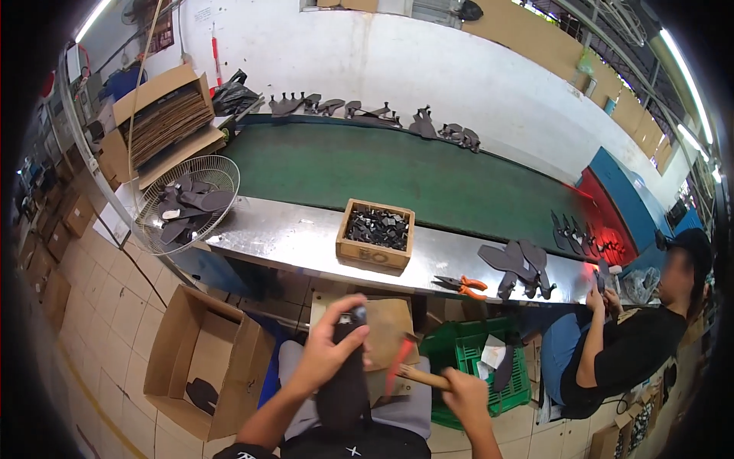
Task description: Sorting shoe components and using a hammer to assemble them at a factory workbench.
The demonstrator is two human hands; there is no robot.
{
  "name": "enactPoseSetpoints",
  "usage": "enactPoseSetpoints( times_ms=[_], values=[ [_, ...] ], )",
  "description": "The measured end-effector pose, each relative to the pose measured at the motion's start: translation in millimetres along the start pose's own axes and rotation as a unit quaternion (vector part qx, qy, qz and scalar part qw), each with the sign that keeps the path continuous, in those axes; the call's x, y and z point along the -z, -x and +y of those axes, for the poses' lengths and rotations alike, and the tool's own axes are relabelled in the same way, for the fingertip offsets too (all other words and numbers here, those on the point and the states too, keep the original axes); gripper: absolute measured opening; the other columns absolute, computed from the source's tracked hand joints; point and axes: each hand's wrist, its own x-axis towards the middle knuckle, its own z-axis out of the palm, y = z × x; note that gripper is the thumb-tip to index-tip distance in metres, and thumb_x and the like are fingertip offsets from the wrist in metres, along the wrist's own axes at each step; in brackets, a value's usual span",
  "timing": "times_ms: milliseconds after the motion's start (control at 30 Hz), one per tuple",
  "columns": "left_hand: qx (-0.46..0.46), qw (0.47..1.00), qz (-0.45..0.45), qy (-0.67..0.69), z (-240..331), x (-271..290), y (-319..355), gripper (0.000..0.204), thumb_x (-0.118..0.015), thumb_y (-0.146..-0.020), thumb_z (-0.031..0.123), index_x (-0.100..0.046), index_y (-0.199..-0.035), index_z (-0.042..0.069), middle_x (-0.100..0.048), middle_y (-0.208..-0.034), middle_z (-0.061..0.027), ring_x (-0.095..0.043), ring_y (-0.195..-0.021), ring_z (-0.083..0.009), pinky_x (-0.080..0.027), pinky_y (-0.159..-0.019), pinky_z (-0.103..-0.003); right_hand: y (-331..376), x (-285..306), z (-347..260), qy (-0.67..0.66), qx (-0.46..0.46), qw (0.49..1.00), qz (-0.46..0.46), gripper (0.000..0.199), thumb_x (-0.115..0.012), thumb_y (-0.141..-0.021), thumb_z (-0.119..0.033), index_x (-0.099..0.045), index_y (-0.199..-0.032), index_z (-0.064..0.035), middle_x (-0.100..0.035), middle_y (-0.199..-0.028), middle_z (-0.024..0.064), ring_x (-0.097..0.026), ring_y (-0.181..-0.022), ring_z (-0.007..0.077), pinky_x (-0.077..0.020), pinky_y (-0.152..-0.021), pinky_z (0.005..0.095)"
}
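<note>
In front of my body, my left hand is closed round a dark grey shoe insole. A small dark, shiny piece shows at the insole's upper end, between thumb and fingers. My right hand grips the wooden handle of a hammer, whose red head is just right of the insole, apart from it. Beneath both is a brown work board. Beyond my hands, a wooden box of small black parts stands on the metal ledge.
Orange-handled pliers and several insoles lie on the ledge. A green conveyor belt runs behind. A wire basket holds insoles at left. Below stand a cardboard box and a green crate. A co-worker sits at right.
</note>
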Motion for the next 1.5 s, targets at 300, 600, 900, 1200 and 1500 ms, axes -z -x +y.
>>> enactPoseSetpoints(
  times_ms=[300,600,900,1200,1500],
  values=[
    [-0.158,0.929,0.086,-0.322,-63.4,-33.8,-96.9,0.053,-0.071,-0.082,0.026,-0.053,-0.126,0.003,-0.047,-0.132,-0.02,-0.047,-0.119,-0.0377,-0.038,-0.1,-0.045,108.0,-7.2,-7.2,-0.288,-0.183,0.905,0.255,0.007,-0.053,-0.091,-0.007,-0.053,-0.086,-0.0023,-0.04,-0.054,-0.0011,-0.036,-0.04,0.0081,-0.0345,-0.037,0.025],
    [0.003,0.832,-0.129,-0.539,-119.8,-63.4,-287.3,0.019,-0.072,-0.079,0.011,-0.067,-0.086,-0.006,-0.067,-0.089,-0.0235,-0.066,-0.084,-0.0385,-0.054,-0.074,-0.045,54.5,-23.1,-8.2,-0.69,-0.389,0.577,0.201,0.008,-0.054,-0.083,0.001,-0.055,-0.091,0.0016,-0.036,-0.051,-0.0002,-0.036,-0.036,0.0102,-0.0344,-0.034,0.0263],
    [-0.114,0.916,0.019,-0.385,-88.8,-32.4,-255.5,0.015,-0.072,-0.076,0.004,-0.073,-0.091,0.0,-0.069,-0.078,-0.0208,-0.068,-0.068,-0.0306,-0.054,-0.065,-0.035,13.6,-27.7,9.6,-0.661,-0.293,0.67,0.168,0.007,-0.052,-0.084,0.001,-0.056,-0.084,0.0064,-0.037,-0.047,0.0001,-0.033,-0.032,0.0095,-0.0324,-0.032,0.0255],
    [-0.188,0.874,0.114,-0.433,-108.8,-2.5,-226.1,0.015,-0.067,-0.083,0.012,-0.073,-0.09,0.001,-0.07,-0.082,-0.0161,-0.066,-0.07,-0.0335,-0.053,-0.068,-0.037,-57.4,13.7,-22.8,-0.657,-0.14,0.728,0.139,0.018,-0.05,-0.088,0.001,-0.062,-0.1,0.0071,-0.042,-0.05,-0.0006,-0.036,-0.036,0.0069,-0.0321,-0.036,0.022],
    [0.046,0.993,0.034,0.1,-7.5,-23.0,-110.5,0.02,-0.068,-0.087,0.014,-0.069,-0.097,-0.004,-0.066,-0.074,-0.0072,-0.06,-0.064,-0.0105,-0.046,-0.057,-0.023,-72.8,35.2,-61.1,-0.584,-0.116,0.792,0.132,0.023,-0.054,-0.094,-0.006,-0.061,-0.114,0.0021,-0.065,-0.081,0.0085,-0.039,-0.042,0.0025,-0.0322,-0.039,0.0178]
  ],
)
